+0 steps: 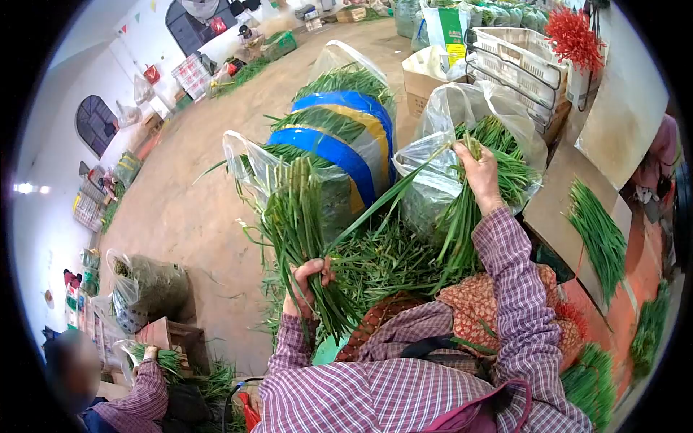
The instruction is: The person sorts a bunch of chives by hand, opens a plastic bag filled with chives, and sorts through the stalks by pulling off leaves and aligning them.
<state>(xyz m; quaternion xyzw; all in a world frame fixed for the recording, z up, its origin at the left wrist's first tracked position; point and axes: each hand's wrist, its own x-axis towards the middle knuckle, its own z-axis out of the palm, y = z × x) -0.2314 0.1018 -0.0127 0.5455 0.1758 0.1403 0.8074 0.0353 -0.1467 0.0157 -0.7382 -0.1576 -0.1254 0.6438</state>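
The left hand has its fingers curled around a thick bunch of green stalks; most of the bunch rises above the fist, and the rest slants down below it. The right hand grips a smaller bunch, its pale ends poking just above the fingers and its leaves hanging beneath, in front of a clear plastic bag of greens. Loose leaves lie in a heap between the two hands, lower down.
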